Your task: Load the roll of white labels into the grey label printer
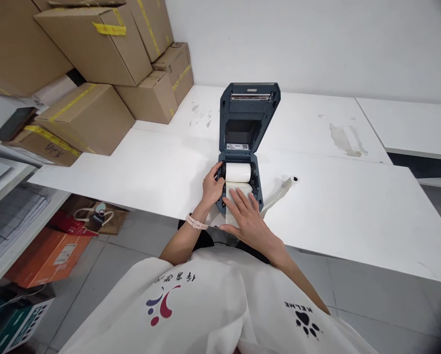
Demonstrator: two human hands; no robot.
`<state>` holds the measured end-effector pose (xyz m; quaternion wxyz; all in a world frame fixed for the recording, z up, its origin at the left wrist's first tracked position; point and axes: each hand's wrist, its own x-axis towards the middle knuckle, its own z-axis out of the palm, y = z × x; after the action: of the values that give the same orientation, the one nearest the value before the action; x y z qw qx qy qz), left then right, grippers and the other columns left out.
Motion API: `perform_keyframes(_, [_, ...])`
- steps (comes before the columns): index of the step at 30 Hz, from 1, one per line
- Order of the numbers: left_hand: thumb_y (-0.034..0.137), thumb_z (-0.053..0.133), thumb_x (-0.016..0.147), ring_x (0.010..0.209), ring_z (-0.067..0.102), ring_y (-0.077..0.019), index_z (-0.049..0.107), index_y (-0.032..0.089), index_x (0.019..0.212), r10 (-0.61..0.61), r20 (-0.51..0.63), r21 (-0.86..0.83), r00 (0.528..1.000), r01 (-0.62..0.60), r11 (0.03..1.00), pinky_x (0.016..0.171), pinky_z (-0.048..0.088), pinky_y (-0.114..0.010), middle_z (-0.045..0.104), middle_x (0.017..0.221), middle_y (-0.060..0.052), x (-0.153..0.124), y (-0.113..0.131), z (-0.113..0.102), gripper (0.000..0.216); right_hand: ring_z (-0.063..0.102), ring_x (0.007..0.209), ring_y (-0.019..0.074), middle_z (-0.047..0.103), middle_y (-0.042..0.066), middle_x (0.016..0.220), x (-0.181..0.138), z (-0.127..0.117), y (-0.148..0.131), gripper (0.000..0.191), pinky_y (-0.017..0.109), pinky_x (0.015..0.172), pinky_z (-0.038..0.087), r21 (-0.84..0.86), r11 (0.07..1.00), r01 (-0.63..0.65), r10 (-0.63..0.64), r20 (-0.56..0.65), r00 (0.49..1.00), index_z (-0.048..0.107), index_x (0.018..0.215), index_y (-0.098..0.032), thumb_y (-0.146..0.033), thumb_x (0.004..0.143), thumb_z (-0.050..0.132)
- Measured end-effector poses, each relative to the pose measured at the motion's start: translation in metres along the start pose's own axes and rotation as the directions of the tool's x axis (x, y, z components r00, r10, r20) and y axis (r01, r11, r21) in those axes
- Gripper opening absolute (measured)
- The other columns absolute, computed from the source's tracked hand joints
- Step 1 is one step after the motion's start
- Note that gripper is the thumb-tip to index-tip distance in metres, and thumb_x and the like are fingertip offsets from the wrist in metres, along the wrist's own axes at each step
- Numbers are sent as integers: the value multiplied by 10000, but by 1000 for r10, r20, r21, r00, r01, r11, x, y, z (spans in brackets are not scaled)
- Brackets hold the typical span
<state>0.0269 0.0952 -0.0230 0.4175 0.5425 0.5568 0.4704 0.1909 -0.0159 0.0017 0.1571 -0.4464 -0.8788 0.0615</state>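
Observation:
A dark blue label printer (258, 194) stands on the white table with its lid (275, 98) raised. Inside lies a white label roll (238, 172), its strip drawn toward me over the printer's front edge. My left hand (212, 189) grips the printer's left side beside the roll, thumb and fingers bent around the edge. Spread and flat, my right hand (248, 216) rests on the label strip (238, 185) at the front. Its palm covers part of the strip and the printer's front.
Right of the printer, a small paper roll (294, 180) has a loose strip trailing toward the printer. Cardboard boxes (91, 118) are stacked at the table's left end. A white wall (316, 44) stands behind the table (345, 206). An orange box (50, 255) sits low on the left.

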Motion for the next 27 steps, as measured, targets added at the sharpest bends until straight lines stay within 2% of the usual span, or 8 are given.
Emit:
perform_keyframes(8, [519, 549, 991, 1630, 245, -263, 350, 388, 1602, -73, 164, -136, 984, 96, 986, 1305, 312, -428, 273, 1754, 32, -39, 14, -6, 656, 165, 1635, 364, 229, 177, 1739, 2, 4, -5, 864, 642, 1303, 176, -1, 1000, 0, 0, 2, 1000, 192, 1680, -165, -613, 1010, 503])
perform_keyframes(13, [571, 625, 943, 1647, 177, -292, 329, 417, 1614, -132, 197, -166, 971, 165, 972, 1322, 284, -474, 226, 1765, 56, -59, 16, -13, 750, 342, 1579, 371, 407, 149, 1676, 4, -23, 13, 760, 649, 1256, 319, 373, 928, -11, -10, 53, 999, 438, 1574, -244, -673, 960, 566])
perform_keyframes(15, [586, 687, 897, 1651, 143, -324, 287, 420, 1632, -138, 235, -155, 962, 177, 972, 1314, 301, -498, 193, 1772, 56, -60, 17, -17, 853, 498, 1490, 334, 541, 109, 1593, 19, -43, 37, 611, 589, 1202, 434, 549, 835, -25, 75, -69, 995, 538, 1478, -292, -639, 976, 571])
perform_keyframes(18, [602, 770, 821, 1651, 94, -374, 238, 433, 1646, -144, 285, -126, 948, 186, 974, 1289, 354, -509, 125, 1782, 66, -63, 19, -22, 996, 463, 1509, 319, 540, 68, 1584, 69, -75, 86, 580, 601, 1238, 374, 592, 806, -18, 336, -432, 837, 528, 1461, -322, -671, 999, 498])
perform_keyframes(20, [614, 777, 808, 1650, 89, -382, 211, 429, 1654, -148, 291, -124, 945, 191, 974, 1281, 371, -500, 104, 1785, 62, -68, 19, -24, 1034, 303, 1597, 282, 388, 4, 1688, 116, -93, 120, 686, 571, 1285, 301, 626, 779, 7, 395, -500, 771, 374, 1559, -382, -760, 988, 407])
perform_keyframes(22, [618, 776, 808, 1649, 99, -376, 165, 421, 1664, -148, 301, -136, 942, 196, 971, 1279, 376, -489, 93, 1787, 48, -77, 17, -26, 1070, 198, 1630, 227, 289, -54, 1732, 161, -107, 148, 724, 496, 1302, 286, 715, 699, -1, 433, -421, 797, 297, 1587, -413, -810, 982, 284])
perform_keyframes(24, [615, 784, 801, 1647, 123, -369, 129, 404, 1671, -160, 319, -151, 934, 217, 965, 1277, 376, -479, 100, 1788, 22, -86, 11, -28, 1109, 288, 1597, 227, 377, -37, 1690, 190, -115, 163, 796, 477, 1264, 358, 810, 585, -28, 434, -283, 855, 352, 1570, -381, -845, 962, 134])
perform_keyframes(27, [676, 709, 832, 1627, 226, -359, 143, 365, 1676, -228, 307, -202, 924, 298, 933, 1267, 382, -487, 186, 1775, -38, -93, 0, -37, 1063, 473, 1486, 255, 576, 3, 1535, 188, -113, 161, 904, 459, 1214, 426, 861, 508, 18, 392, -249, 885, 504, 1475, -353, -901, 903, 68])
